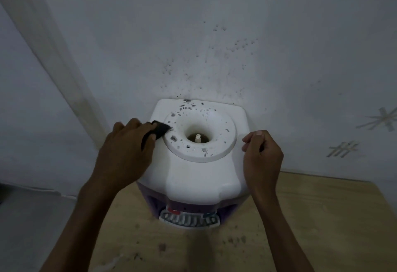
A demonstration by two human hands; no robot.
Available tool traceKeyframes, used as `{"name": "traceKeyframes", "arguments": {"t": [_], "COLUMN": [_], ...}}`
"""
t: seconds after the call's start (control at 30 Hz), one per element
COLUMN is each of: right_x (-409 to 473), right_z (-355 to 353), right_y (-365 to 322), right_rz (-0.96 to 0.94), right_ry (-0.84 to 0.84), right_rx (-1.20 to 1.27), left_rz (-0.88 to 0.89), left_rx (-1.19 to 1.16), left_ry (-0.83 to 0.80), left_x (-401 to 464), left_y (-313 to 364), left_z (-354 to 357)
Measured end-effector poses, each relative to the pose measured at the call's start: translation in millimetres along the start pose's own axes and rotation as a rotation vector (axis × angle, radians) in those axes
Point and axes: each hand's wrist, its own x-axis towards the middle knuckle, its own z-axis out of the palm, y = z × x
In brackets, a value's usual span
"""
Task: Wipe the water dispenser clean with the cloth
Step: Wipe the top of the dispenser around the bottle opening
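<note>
A white water dispenser (193,175) stands on a wooden table, seen from above. Its round bottle collar (223,143) is speckled with dark dirt spots, and a pale spike sits in the centre hole. My left hand (124,149) presses a dark cloth (160,131) against the left edge of the collar. My right hand (262,155) rests at the dispenser's right top edge, fingers curled in, holding nothing that I can see. A red tap and a blue tap show low at the front, above a drip grille (189,219).
The wooden table (322,218) carries dark crumbs in front of the dispenser. A white wall (193,35) just behind is spattered with dark spots. Tape marks (380,121) stick to the wall at right. A grey floor lies at left.
</note>
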Motion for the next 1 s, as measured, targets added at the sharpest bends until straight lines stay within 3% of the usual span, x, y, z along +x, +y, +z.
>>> {"name": "traceKeyframes", "arguments": {"t": [0.3, 0.47, 0.67, 0.9, 1.0], "right_x": [1.2, 1.1, 1.0, 1.6, 2.7], "right_z": [0.3, 0.3, 0.3, 1.0, 0.6], "right_y": [0.9, 1.1, 0.9, 2.6, 1.9], "right_rz": [0.004, 0.005, 0.003, -0.004, -0.002], "right_ry": [0.009, 0.005, 0.004, 0.011, 0.004], "right_rx": [0.019, 0.016, 0.019, 0.010, 0.012], "left_rz": [-0.124, -0.120, -0.133, -0.201, -0.153], "left_rx": [0.138, 0.055, -0.106, -0.001, 0.010], "left_ry": [-0.006, -0.081, -0.044, 0.038, 0.050], "left_x": [73.5, 138.4, 127.2, 100.8, 114.5], "left_y": [0.8, 7.0, 3.6, -3.3, 5.7], "left_z": [14.8, 25.3, 22.1, 17.4, 22.7]}}
